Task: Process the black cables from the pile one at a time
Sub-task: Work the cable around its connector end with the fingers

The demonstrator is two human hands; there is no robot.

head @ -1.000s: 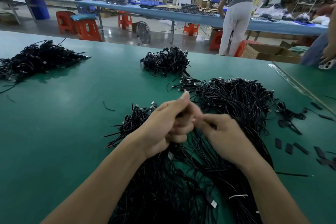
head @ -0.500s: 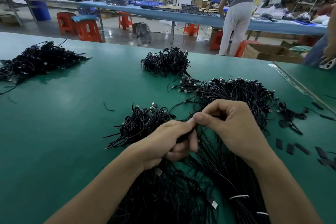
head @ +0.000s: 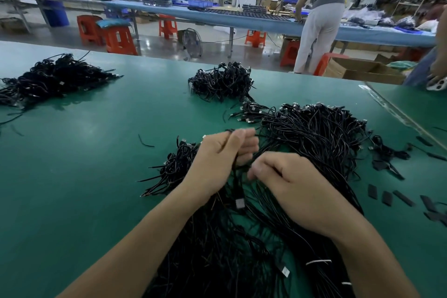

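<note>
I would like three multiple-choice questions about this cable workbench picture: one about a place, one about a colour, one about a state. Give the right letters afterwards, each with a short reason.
1. Where does the small cable heap lie?
A. far centre of the table
B. under the right hand
C. on the floor

2. What colour is the table mat?
A. grey
B. green
C. orange

3. What is the left hand doing?
A. lying flat and empty on the mat
B. closed around black cable strands
C. holding a phone

Answers:
1. A: it sits near the far edge, beyond both hands and apart from the big pile.
2. B: the bare surface around the piles is green.
3. B: its fingers curl around black strands that run down from the fist, while the right hand pinches strands beside it.
</note>
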